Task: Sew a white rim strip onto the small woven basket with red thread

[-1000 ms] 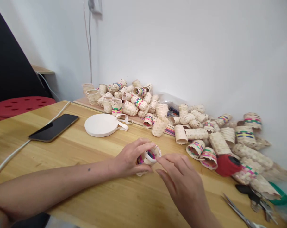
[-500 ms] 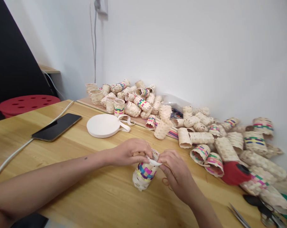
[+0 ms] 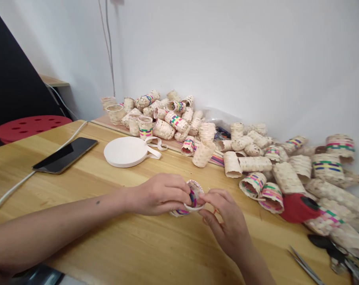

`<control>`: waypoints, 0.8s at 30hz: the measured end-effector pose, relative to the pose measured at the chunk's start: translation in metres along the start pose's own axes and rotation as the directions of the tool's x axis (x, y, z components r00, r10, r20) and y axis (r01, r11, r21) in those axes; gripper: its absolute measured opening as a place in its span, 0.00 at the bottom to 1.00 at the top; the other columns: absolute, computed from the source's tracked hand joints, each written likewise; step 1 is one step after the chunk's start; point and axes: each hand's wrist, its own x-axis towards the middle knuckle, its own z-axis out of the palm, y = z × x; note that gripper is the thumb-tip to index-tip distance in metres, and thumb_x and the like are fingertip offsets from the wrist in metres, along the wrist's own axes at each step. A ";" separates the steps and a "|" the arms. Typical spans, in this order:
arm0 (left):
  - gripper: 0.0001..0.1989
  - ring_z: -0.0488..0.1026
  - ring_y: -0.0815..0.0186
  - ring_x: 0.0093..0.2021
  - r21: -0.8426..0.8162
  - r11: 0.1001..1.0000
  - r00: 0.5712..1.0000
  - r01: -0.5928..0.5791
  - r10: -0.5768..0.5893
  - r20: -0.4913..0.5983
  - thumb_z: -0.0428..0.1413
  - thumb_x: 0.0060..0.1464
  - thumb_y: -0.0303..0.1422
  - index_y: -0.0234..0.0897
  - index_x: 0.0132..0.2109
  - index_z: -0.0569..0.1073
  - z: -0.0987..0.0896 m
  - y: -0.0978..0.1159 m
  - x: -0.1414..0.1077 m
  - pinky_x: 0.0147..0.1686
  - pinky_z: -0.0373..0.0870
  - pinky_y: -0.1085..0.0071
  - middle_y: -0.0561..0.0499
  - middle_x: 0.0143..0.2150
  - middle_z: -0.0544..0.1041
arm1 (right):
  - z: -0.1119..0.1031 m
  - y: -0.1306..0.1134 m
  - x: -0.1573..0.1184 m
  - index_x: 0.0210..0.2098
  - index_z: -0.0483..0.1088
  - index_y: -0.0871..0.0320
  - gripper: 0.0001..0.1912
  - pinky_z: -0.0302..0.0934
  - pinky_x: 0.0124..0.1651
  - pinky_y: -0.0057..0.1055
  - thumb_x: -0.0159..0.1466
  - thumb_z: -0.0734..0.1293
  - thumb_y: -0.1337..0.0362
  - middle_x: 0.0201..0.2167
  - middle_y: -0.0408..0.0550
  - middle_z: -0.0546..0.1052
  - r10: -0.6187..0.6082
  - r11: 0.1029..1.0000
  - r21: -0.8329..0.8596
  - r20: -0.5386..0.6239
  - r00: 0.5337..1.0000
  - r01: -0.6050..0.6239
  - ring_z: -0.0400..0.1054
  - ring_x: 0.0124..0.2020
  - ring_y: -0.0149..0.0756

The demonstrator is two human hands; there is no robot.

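Observation:
A small woven basket [image 3: 194, 187] with coloured bands is tilted so that its round mouth faces me. My left hand [image 3: 163, 194] grips its left side, the fingers curled over the rim and partly inside. My right hand [image 3: 223, 213] pinches the right edge of the rim between thumb and fingers. A thin orange thread [image 3: 215, 212] shows beside the right thumb. Much of the basket's lower body is hidden behind my left hand.
Many woven baskets [image 3: 255, 164] lie piled along the wall. A white round disc with a strap [image 3: 126, 152] and a phone [image 3: 65, 155] lie at the left. Scissors [image 3: 306, 265] and a red thread spool [image 3: 299, 208] are at the right. A white cable [image 3: 13, 190] crosses the table.
The basket has tipped so its mouth now faces me and its inside shows. My left fingers have moved down over the rim. The camera view has shifted slightly.

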 end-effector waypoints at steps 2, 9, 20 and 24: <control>0.04 0.72 0.65 0.37 -0.002 1.000 1.000 0.005 -0.005 -0.023 0.55 0.58 0.28 0.32 0.40 0.72 0.003 0.000 -0.001 0.39 0.68 0.71 0.42 0.37 0.77 | 0.000 -0.002 0.001 0.49 0.64 0.57 0.11 0.63 0.42 0.32 0.66 0.63 0.68 0.38 0.48 0.74 -0.022 1.000 -0.014 -0.011 1.000 0.022 0.65 0.42 0.37; 0.04 0.70 0.66 0.33 0.014 1.000 0.997 0.025 -0.023 -0.074 0.55 0.57 0.29 0.34 0.34 0.73 0.008 0.003 0.000 0.34 0.65 0.70 0.44 0.32 0.76 | 0.000 -0.008 0.006 0.45 0.67 0.60 0.09 0.63 0.44 0.34 0.64 0.63 0.73 0.37 0.48 0.76 -0.105 0.994 0.000 -0.005 0.994 0.105 0.66 0.40 0.35; 0.04 0.68 0.67 0.32 -0.069 0.985 0.973 0.161 -0.170 -0.159 0.52 0.53 0.25 0.33 0.30 0.69 0.015 0.015 0.003 0.35 0.65 0.72 0.46 0.31 0.72 | 0.001 -0.020 0.010 0.38 0.67 0.60 0.06 0.61 0.40 0.34 0.65 0.61 0.74 0.32 0.47 0.75 -0.095 0.995 0.010 0.004 0.995 0.095 0.66 0.34 0.33; 0.05 0.68 0.67 0.33 -0.054 0.982 0.969 0.182 -0.188 -0.157 0.52 0.53 0.24 0.33 0.30 0.68 0.015 0.017 0.004 0.36 0.65 0.72 0.46 0.30 0.72 | 0.004 -0.019 0.010 0.39 0.67 0.58 0.06 0.61 0.38 0.33 0.66 0.61 0.73 0.31 0.46 0.75 -0.092 0.996 0.000 -0.054 0.994 0.092 0.66 0.32 0.33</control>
